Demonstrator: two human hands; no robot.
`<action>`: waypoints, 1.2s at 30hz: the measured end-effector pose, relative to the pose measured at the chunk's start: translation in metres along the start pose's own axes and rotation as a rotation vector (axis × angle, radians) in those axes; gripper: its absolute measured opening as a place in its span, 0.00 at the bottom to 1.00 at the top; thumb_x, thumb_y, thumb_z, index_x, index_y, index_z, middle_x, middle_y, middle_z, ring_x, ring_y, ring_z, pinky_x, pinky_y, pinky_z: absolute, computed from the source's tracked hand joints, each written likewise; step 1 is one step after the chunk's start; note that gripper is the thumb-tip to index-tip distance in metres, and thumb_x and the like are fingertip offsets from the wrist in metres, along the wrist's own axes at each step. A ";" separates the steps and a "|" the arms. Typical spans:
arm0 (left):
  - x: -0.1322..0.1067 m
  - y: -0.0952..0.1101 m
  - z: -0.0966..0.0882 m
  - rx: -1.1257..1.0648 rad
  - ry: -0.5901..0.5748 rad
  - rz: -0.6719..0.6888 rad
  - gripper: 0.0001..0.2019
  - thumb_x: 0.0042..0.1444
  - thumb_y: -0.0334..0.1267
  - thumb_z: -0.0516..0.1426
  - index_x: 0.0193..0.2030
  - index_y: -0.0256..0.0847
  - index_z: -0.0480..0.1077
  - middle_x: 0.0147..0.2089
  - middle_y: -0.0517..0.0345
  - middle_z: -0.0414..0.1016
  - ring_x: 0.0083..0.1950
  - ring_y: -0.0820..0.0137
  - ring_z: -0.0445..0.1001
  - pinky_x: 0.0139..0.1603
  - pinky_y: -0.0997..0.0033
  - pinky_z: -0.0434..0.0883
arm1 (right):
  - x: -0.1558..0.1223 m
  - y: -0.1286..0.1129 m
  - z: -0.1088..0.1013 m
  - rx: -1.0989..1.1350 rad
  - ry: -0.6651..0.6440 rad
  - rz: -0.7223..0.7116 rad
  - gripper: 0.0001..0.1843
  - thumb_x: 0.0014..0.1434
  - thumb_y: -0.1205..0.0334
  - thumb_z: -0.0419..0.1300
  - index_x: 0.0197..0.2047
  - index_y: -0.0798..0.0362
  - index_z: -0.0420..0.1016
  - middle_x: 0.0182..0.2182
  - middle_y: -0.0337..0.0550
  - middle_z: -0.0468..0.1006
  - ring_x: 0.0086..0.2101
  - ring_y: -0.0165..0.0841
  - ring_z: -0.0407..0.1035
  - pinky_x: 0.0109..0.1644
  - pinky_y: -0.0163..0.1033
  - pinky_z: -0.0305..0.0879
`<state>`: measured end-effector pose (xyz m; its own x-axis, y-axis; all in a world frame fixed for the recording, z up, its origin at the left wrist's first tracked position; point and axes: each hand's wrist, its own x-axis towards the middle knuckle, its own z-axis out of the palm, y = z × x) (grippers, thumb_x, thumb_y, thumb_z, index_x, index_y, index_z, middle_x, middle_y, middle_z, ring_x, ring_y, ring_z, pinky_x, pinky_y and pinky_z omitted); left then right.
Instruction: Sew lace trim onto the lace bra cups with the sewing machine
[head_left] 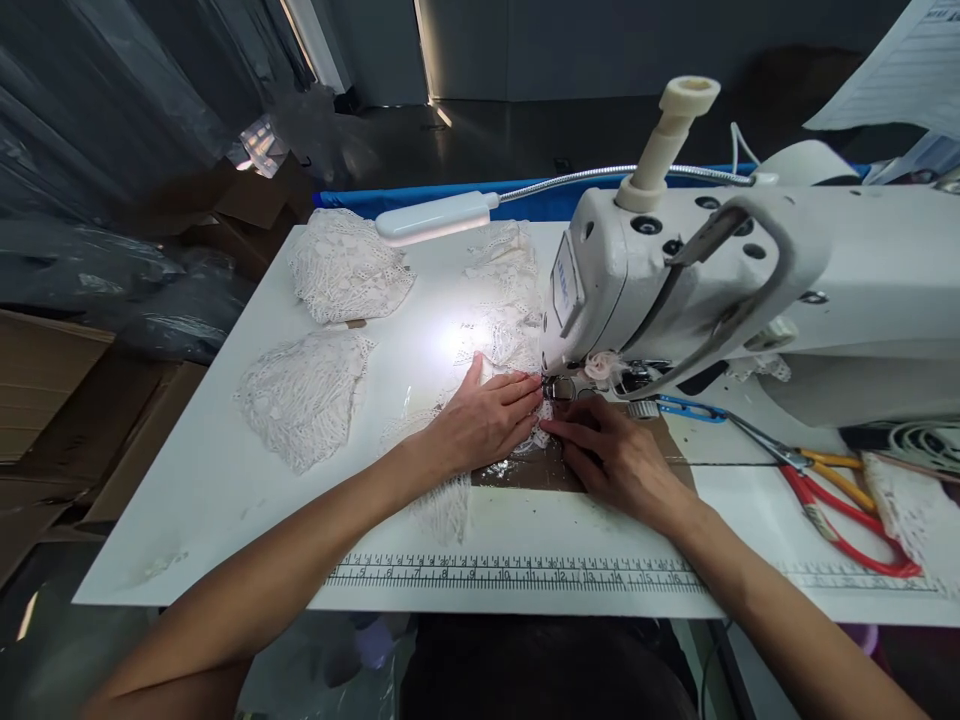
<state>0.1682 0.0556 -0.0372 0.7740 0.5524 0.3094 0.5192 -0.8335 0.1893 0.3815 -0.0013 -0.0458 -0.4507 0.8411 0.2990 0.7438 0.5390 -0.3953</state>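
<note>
White lace fabric [506, 335] runs across the lit table to the presser foot [559, 388] of a white sewing machine [600, 280]. My left hand [484, 420] lies flat over the lace just left of the foot, fingers stretched toward it. Close on the other side, my right hand [619, 455] has its fingers drawn together at the edge of the lace, in front of the needle area. The needle itself cannot be made out. More lace trails out from beneath my left wrist.
Two lace piles, one farther back [345, 265] and one nearer [307, 395], lie on the left. A lamp [435, 218] hangs over the table [202, 510]. Blue-handled snips [690, 408] and red-handled scissors [847, 525] lie right. A ruler strip [525, 574] follows the front edge.
</note>
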 end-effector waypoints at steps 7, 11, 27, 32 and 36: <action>0.008 0.001 -0.004 0.059 -0.029 -0.068 0.15 0.68 0.39 0.47 0.51 0.35 0.71 0.53 0.45 0.74 0.54 0.59 0.72 0.64 0.37 0.55 | 0.003 0.000 0.001 -0.134 -0.034 -0.003 0.20 0.63 0.66 0.50 0.57 0.53 0.72 0.44 0.57 0.72 0.38 0.41 0.71 0.32 0.42 0.71; 0.011 0.006 -0.003 0.114 -0.044 -0.135 0.15 0.68 0.39 0.46 0.48 0.37 0.72 0.49 0.48 0.75 0.52 0.61 0.73 0.64 0.39 0.55 | 0.007 -0.001 0.002 -0.152 -0.015 -0.015 0.21 0.64 0.67 0.48 0.57 0.57 0.71 0.44 0.58 0.70 0.38 0.42 0.70 0.38 0.47 0.72; -0.009 0.004 -0.018 0.016 0.189 0.112 0.05 0.61 0.31 0.53 0.38 0.35 0.70 0.39 0.52 0.75 0.37 0.69 0.71 0.36 0.67 0.69 | -0.018 0.056 -0.046 -0.207 0.137 0.156 0.21 0.64 0.55 0.50 0.51 0.58 0.74 0.42 0.55 0.74 0.43 0.45 0.69 0.47 0.48 0.67; -0.013 -0.002 -0.007 -0.087 0.022 0.237 0.09 0.63 0.25 0.49 0.41 0.33 0.71 0.43 0.47 0.75 0.43 0.69 0.72 0.43 0.67 0.73 | -0.037 0.082 -0.048 -0.328 0.055 0.129 0.23 0.66 0.54 0.47 0.50 0.60 0.75 0.40 0.56 0.75 0.40 0.45 0.69 0.44 0.47 0.67; -0.008 -0.017 -0.005 -0.128 -0.074 0.280 0.16 0.58 0.16 0.47 0.38 0.34 0.72 0.52 0.46 0.74 0.47 0.69 0.71 0.45 0.67 0.73 | -0.039 0.074 -0.045 -0.348 0.126 0.126 0.20 0.67 0.55 0.45 0.40 0.57 0.75 0.36 0.54 0.75 0.38 0.44 0.69 0.40 0.46 0.66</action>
<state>0.1510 0.0656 -0.0384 0.9069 0.2973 0.2985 0.2365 -0.9456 0.2232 0.4763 0.0044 -0.0477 -0.2970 0.8762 0.3796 0.9223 0.3662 -0.1237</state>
